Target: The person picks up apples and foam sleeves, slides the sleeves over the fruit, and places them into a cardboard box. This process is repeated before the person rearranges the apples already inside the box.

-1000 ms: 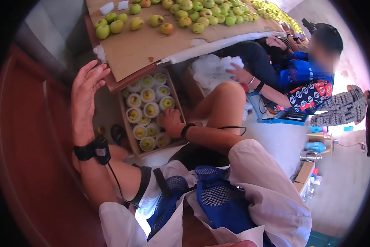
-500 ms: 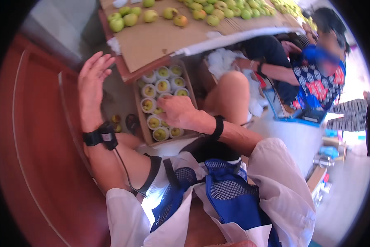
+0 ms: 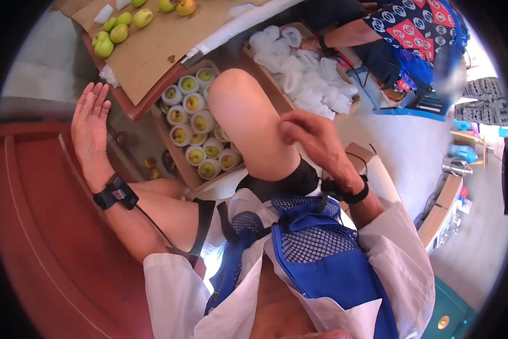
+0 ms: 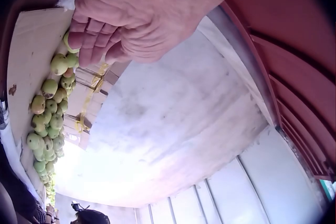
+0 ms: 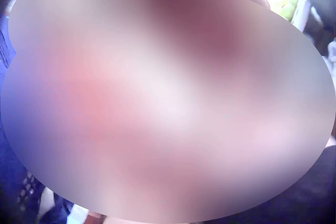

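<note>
Our right hand (image 3: 319, 141), fingers curled, is by the bent knee (image 3: 231, 90); we can't tell whether it grips anything. It is nearer the foam nets (image 3: 292, 79), heaped beyond its fingers, pointing every way. Our raised left hand (image 3: 92, 135) is open, and the apple box (image 3: 173, 151) between runs lengthwise away from us.

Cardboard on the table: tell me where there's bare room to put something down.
The cardboard is bare from the green apples to the white padding, apart from a dark stain. Crowded: farther along, under the apple pile.
</note>
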